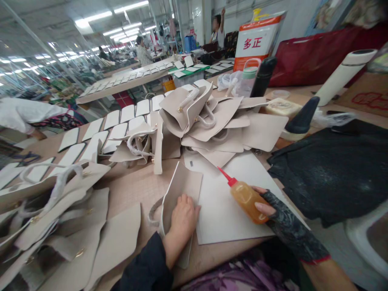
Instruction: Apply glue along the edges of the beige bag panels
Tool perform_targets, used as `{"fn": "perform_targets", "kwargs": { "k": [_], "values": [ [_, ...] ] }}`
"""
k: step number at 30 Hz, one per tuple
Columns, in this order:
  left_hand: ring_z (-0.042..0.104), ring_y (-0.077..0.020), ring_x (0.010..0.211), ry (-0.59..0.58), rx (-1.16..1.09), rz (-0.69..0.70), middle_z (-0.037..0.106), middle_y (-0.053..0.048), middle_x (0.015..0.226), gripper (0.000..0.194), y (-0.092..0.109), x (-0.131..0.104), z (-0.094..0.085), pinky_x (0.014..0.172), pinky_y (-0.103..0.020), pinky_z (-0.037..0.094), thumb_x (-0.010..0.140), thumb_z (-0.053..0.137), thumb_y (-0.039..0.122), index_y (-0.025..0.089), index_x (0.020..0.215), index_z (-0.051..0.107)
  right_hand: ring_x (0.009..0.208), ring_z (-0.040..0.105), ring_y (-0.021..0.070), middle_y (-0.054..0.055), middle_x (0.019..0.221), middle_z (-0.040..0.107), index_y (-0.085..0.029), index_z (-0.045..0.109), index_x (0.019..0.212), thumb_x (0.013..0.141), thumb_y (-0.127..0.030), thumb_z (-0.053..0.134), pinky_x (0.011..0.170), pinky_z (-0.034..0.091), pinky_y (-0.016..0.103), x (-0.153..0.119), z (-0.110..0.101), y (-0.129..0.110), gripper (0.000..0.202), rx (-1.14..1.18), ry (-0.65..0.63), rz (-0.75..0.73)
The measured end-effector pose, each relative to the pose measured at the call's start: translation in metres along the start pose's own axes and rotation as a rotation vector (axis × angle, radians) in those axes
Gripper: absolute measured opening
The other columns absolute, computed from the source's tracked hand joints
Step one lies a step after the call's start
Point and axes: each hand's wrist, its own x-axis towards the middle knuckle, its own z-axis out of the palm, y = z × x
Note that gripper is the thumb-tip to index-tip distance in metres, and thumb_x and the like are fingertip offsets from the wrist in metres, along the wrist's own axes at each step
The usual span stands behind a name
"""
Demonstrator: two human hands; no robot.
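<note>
My left hand (184, 216) lies on a folded beige leather bag piece (189, 182) with a wrapped handle; its fingers are bent against the inner face. In my right hand (266, 204), which wears a dark fingerless sleeve, is a bottle of amber glue (247, 200), its red nozzle pointing up and left. Beneath the bottle a white board (230, 218) rests on the table. Behind it stands a pile of beige bag pieces (224, 121) with wrapped handles and gold fittings.
More bag pieces (100, 238) are heaped at the left. White panels (112, 120) line the table. At the right are a black cloth (330, 173), a white flask (345, 76), a dark cone (303, 117) and an orange-white can (256, 40). A person's arm (27, 117) reaches in at far left.
</note>
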Motion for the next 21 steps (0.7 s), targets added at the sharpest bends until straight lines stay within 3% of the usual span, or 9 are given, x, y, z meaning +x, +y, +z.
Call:
{"fn": "perform_targets", "kwargs": {
  "k": [2, 6, 12, 21],
  "values": [
    [0.055, -0.0261, 0.1, -0.038, -0.053, -0.016, 0.058, -0.013, 0.1, 0.023, -0.004, 0.005, -0.001, 0.087, -0.037, 0.045, 0.088, 0.049, 0.03, 0.01, 0.093, 0.06, 0.112, 0.055, 0.0281, 0.007, 0.12, 0.06, -0.024, 0.06, 0.11, 0.068, -0.038, 0.071, 0.092, 0.049, 0.037, -0.002, 0.004, -0.003, 0.046, -0.026, -0.013, -0.04],
    [0.057, -0.0215, 0.096, -0.092, -0.169, -0.034, 0.059, -0.009, 0.1, 0.019, -0.012, 0.01, -0.006, 0.085, -0.031, 0.044, 0.089, 0.047, 0.028, 0.014, 0.089, 0.06, 0.091, 0.063, 0.0259, 0.007, 0.107, 0.062, -0.024, 0.055, 0.109, 0.072, -0.043, 0.067, 0.067, 0.056, 0.035, 0.001, 0.009, -0.001, 0.044, 0.01, 0.021, 0.027],
    [0.06, -0.019, 0.092, -0.118, -0.236, -0.051, 0.062, -0.009, 0.098, 0.023, -0.018, 0.014, -0.009, 0.08, -0.027, 0.043, 0.089, 0.04, 0.018, 0.014, 0.089, 0.063, 0.09, 0.061, 0.0251, 0.008, 0.099, 0.063, -0.02, 0.057, 0.1, 0.072, -0.047, 0.066, 0.079, 0.053, 0.038, 0.012, 0.013, 0.014, 0.04, -0.444, 0.115, -0.167],
    [0.063, -0.0192, 0.09, -0.182, -0.397, -0.088, 0.068, -0.01, 0.094, 0.022, -0.028, 0.027, -0.005, 0.079, -0.026, 0.043, 0.086, 0.044, 0.017, 0.015, 0.086, 0.066, 0.091, 0.061, 0.0256, 0.009, 0.098, 0.063, -0.02, 0.057, 0.098, 0.076, -0.05, 0.059, 0.085, 0.05, 0.043, 0.015, 0.036, -0.001, 0.037, -0.68, 0.116, -0.376]
  ]
}}
